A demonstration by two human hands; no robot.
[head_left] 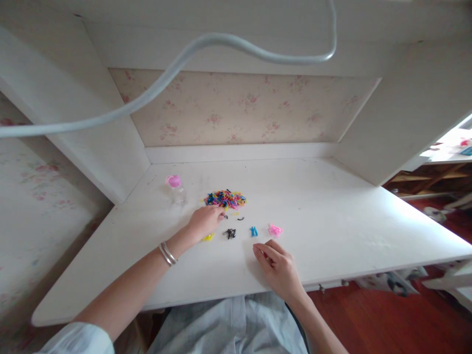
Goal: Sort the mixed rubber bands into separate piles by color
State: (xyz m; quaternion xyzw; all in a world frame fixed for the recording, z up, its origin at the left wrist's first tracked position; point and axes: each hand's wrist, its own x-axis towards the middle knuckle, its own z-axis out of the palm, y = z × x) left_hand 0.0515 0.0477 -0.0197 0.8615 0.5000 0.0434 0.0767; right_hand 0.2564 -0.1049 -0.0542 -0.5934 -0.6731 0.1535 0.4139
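Note:
A mixed pile of small coloured bands [225,198] lies on the white desk. My left hand [207,220] is at the pile's near edge, fingers pinched by a small black band [226,217]; whether it grips it is too small to tell. Nearer to me, in a row, are a yellow group [208,237], partly beside my left hand, a black group [230,233], a blue group [254,231] and a pink group [275,230]. My right hand [276,265] rests below the blue and pink groups, fingers curled together, contents hidden. A loose black band [241,219] lies near the pile.
A clear bottle [179,193] with a pink cap [174,181] is left of the pile. A white cable [206,42] crosses the upper view. Side panels flank the white desk [332,216], and a floral panel [250,108] backs it.

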